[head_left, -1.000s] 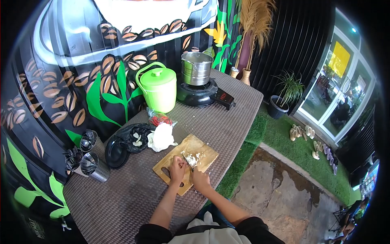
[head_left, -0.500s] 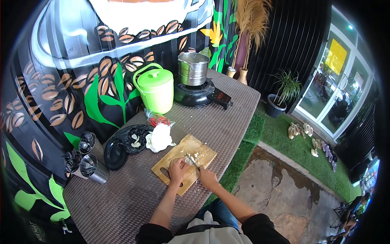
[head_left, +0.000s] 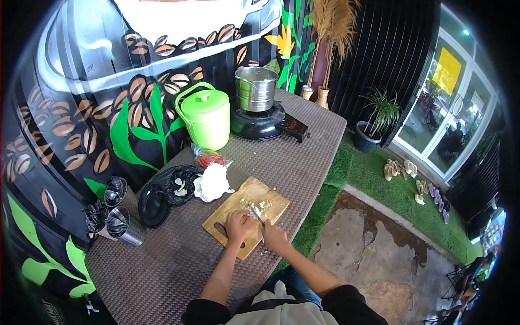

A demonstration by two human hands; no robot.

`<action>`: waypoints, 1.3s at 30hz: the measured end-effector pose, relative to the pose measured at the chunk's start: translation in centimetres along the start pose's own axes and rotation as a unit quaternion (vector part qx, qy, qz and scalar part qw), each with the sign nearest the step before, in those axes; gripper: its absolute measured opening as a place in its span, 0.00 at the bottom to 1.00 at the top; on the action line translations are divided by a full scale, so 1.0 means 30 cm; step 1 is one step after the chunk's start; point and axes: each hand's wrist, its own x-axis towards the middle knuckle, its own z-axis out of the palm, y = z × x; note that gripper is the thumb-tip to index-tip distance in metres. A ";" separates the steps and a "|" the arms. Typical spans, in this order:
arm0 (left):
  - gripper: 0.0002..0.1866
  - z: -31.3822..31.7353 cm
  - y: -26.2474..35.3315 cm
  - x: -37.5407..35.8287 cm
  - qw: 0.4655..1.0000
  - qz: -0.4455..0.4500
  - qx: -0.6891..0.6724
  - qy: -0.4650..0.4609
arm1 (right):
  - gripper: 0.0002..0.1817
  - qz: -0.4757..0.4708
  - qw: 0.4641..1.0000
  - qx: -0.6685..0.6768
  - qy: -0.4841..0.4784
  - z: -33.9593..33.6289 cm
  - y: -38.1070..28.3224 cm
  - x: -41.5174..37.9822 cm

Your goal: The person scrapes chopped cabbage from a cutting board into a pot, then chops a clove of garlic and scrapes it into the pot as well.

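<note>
My right hand [head_left: 276,238] is closed round the handle of a knife [head_left: 257,215], its blade pointing away over a wooden cutting board [head_left: 252,189]. Fingers curled, my left hand [head_left: 237,225] rests on the board just left of the blade; whatever it pinches is hidden. Small chopped white pieces [head_left: 263,206] lie scattered beyond the blade, and a few crumbs sit near the board's right edge. Behind the board is a crumpled-looking white bundle [head_left: 213,183], touching a black plastic bag [head_left: 187,174] with pale scraps in it.
A black plate [head_left: 154,208] and metal cups of cutlery [head_left: 126,230] stand left on the woven-patterned table [head_left: 179,260]. Farther back are a bag with red contents [head_left: 208,158], a green lidded bucket [head_left: 208,122] and a metal pot [head_left: 255,92] on a portable stove [head_left: 260,125].
The knife blade has shifted slightly and now shows more plainly, angled toward the far left. Both hands stay close to their earlier places over the board.
</note>
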 end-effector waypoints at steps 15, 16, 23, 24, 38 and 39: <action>0.06 0.017 -0.013 -0.005 0.999 -0.003 -0.033 0.016 | 0.17 0.064 0.998 0.001 -0.011 0.021 -0.051 0.016; 0.06 0.015 -0.011 -0.008 0.999 -0.010 -0.035 0.020 | 0.17 0.063 0.998 0.000 -0.012 0.027 -0.068 0.016; 0.05 0.004 0.004 -0.005 1.000 0.006 -0.008 0.010 | 0.15 0.050 0.998 0.008 -0.028 -0.032 -0.046 0.104; 0.05 0.004 0.005 -0.003 1.000 0.000 -0.019 0.015 | 0.16 0.027 0.998 0.021 -0.048 -0.062 -0.038 0.105; 0.08 -0.010 0.014 -0.006 1.000 0.015 0.002 0.008 | 0.17 -0.004 1.000 -0.007 -0.018 -0.077 0.003 0.154; 0.08 -0.007 0.007 -0.009 1.000 0.012 0.010 0.007 | 0.17 -0.037 0.999 -0.013 -0.032 -0.105 0.024 0.157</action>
